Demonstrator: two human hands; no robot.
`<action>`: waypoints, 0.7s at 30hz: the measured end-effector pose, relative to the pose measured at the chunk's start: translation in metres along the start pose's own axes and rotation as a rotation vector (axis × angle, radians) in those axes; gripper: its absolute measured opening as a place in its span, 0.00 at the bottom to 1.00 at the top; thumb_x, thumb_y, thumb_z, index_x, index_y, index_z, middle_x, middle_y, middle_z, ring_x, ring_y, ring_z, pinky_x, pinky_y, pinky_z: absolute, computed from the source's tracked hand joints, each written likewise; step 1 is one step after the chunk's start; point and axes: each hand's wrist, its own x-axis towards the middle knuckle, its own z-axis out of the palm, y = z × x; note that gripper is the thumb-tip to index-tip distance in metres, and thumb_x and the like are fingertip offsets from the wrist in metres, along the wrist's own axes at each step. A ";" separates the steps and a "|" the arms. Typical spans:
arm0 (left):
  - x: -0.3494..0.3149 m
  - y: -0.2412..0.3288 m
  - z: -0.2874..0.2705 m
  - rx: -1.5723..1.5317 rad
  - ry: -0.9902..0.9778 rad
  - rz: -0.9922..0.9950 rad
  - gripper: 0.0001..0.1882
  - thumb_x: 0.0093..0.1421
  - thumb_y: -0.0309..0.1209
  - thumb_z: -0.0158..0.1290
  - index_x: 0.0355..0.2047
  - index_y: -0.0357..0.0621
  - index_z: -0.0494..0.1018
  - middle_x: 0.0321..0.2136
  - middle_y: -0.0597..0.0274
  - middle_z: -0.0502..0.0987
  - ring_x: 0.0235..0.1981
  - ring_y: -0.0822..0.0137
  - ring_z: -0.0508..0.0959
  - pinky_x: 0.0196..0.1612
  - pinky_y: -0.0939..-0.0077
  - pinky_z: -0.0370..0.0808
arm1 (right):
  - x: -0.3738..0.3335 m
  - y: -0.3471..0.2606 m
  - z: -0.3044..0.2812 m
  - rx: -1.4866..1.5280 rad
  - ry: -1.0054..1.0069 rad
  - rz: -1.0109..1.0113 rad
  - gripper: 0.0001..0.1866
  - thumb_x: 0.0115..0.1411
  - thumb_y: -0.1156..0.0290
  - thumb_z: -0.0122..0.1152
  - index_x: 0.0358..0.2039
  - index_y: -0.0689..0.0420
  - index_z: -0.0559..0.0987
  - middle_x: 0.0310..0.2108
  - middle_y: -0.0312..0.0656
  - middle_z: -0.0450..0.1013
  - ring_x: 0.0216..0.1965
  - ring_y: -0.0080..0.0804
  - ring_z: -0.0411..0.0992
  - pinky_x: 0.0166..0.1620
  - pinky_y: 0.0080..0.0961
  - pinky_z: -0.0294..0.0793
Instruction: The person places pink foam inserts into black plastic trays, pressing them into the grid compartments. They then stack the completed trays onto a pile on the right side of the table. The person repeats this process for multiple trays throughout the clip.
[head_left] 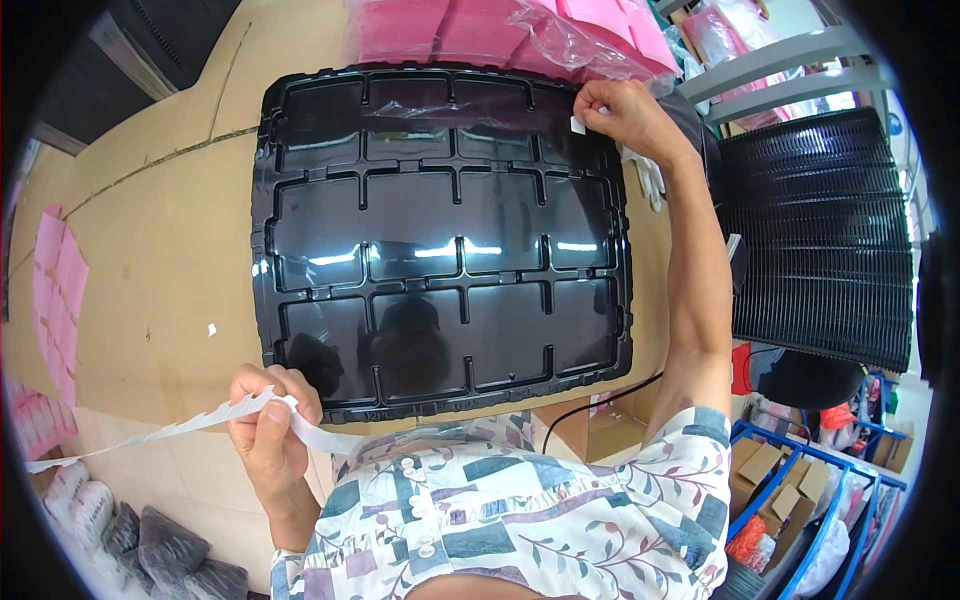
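Sticking: our right hand fingers pinch a white label onto the black tray.
Next: left hand, clamped on backing strip, peels another.

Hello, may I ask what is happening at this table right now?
A person stands over a black compartment tray lying on a cardboard-covered table. The right hand presses a small white label at the tray's far right corner. The left hand holds a long white backing strip trailing off to the left. A stack of similar black trays stands to the right.
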 end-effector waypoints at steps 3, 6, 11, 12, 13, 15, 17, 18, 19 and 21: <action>0.000 -0.001 -0.002 -0.009 -0.015 0.007 0.10 0.65 0.33 0.53 0.33 0.44 0.64 0.21 0.58 0.70 0.20 0.72 0.67 0.21 0.79 0.64 | 0.000 0.004 0.006 -0.059 0.050 -0.066 0.07 0.57 0.72 0.60 0.32 0.63 0.79 0.23 0.46 0.74 0.27 0.36 0.75 0.34 0.31 0.72; 0.001 -0.001 0.000 0.005 -0.037 0.013 0.10 0.66 0.34 0.53 0.33 0.45 0.63 0.21 0.60 0.68 0.19 0.74 0.63 0.20 0.80 0.60 | -0.005 0.002 0.015 -0.188 0.121 -0.118 0.07 0.58 0.71 0.59 0.32 0.62 0.77 0.25 0.51 0.76 0.28 0.47 0.76 0.34 0.36 0.74; 0.000 -0.002 0.003 0.016 -0.011 0.032 0.10 0.67 0.34 0.52 0.33 0.46 0.63 0.20 0.62 0.67 0.19 0.75 0.62 0.20 0.81 0.58 | -0.022 -0.007 0.031 -0.367 0.266 -0.211 0.06 0.60 0.70 0.59 0.32 0.59 0.74 0.25 0.52 0.76 0.29 0.54 0.76 0.34 0.43 0.75; 0.000 -0.002 0.003 0.017 -0.012 0.033 0.10 0.67 0.34 0.52 0.33 0.46 0.63 0.20 0.62 0.67 0.19 0.75 0.62 0.20 0.81 0.58 | -0.025 -0.006 0.031 -0.324 0.281 -0.203 0.06 0.60 0.70 0.59 0.32 0.59 0.74 0.24 0.52 0.76 0.29 0.54 0.76 0.34 0.43 0.75; 0.000 -0.003 0.003 0.020 -0.013 0.034 0.10 0.67 0.34 0.52 0.33 0.46 0.63 0.20 0.62 0.67 0.19 0.75 0.62 0.20 0.81 0.58 | -0.029 -0.005 0.032 -0.278 0.296 -0.194 0.06 0.60 0.70 0.59 0.32 0.59 0.75 0.24 0.52 0.76 0.29 0.53 0.76 0.33 0.43 0.75; 0.001 -0.004 0.001 0.024 -0.019 0.037 0.10 0.67 0.34 0.51 0.33 0.46 0.63 0.20 0.62 0.67 0.19 0.75 0.62 0.20 0.81 0.58 | -0.028 -0.006 0.031 -0.221 0.304 -0.147 0.07 0.59 0.70 0.59 0.31 0.60 0.75 0.25 0.53 0.76 0.29 0.54 0.76 0.34 0.44 0.75; 0.000 -0.004 0.000 0.015 -0.020 0.027 0.10 0.66 0.33 0.52 0.32 0.46 0.63 0.21 0.61 0.69 0.20 0.74 0.65 0.21 0.81 0.61 | -0.021 -0.002 0.030 -0.194 0.285 -0.063 0.08 0.58 0.69 0.59 0.30 0.61 0.75 0.26 0.54 0.77 0.31 0.55 0.76 0.37 0.47 0.75; 0.000 -0.004 -0.001 0.001 -0.018 0.021 0.10 0.65 0.33 0.53 0.32 0.45 0.64 0.21 0.59 0.70 0.21 0.72 0.67 0.22 0.80 0.63 | -0.017 -0.003 0.029 -0.204 0.276 -0.063 0.08 0.58 0.68 0.59 0.30 0.61 0.75 0.26 0.54 0.77 0.31 0.56 0.76 0.37 0.47 0.74; 0.000 -0.003 -0.001 -0.013 -0.015 0.014 0.10 0.64 0.32 0.54 0.32 0.44 0.64 0.21 0.58 0.71 0.21 0.71 0.70 0.23 0.80 0.65 | -0.011 -0.004 0.027 -0.214 0.267 -0.062 0.08 0.58 0.68 0.59 0.30 0.61 0.75 0.25 0.54 0.77 0.31 0.56 0.76 0.37 0.48 0.74; -0.001 -0.003 0.000 -0.003 -0.011 0.019 0.10 0.64 0.32 0.54 0.32 0.44 0.64 0.21 0.58 0.71 0.21 0.71 0.70 0.23 0.80 0.65 | -0.003 0.000 0.028 -0.257 0.279 -0.116 0.08 0.59 0.68 0.58 0.30 0.60 0.74 0.24 0.54 0.76 0.30 0.55 0.76 0.36 0.47 0.75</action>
